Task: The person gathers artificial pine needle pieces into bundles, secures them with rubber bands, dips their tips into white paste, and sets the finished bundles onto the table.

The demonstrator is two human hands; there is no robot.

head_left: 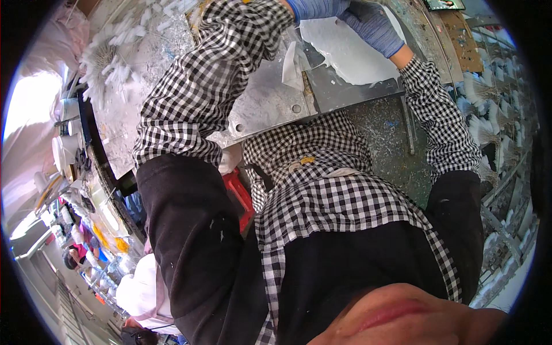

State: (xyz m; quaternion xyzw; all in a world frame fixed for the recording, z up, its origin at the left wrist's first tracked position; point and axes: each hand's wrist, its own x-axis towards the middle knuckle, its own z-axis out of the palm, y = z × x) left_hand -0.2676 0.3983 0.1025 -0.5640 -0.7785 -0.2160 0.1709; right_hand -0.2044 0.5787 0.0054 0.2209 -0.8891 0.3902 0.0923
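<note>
Both my hands wear blue knit gloves and meet at the far edge of the picture. My left hand [319, 8] is partly cut off there, so its fingers do not show. My right hand [372, 29] reaches in from the right over a white, glossy spread [333, 49] with a ragged edge, which looks like paste. That spread covers part of a dark flat plate [359, 95]. The fingers of my right hand are bunched near the left hand, and anything between them is hidden. A white scrap [292, 68] stands at the plate's left side.
A metal plate [270, 100] with round holes lies left of the dark one. White-tipped sprigs [118, 49] cover the far left, with more sprigs [489, 118] on the right rack. A screen device [445, 4] lies far right. Something red [238, 195] is below the table; a white-clad person [141, 287] is at left.
</note>
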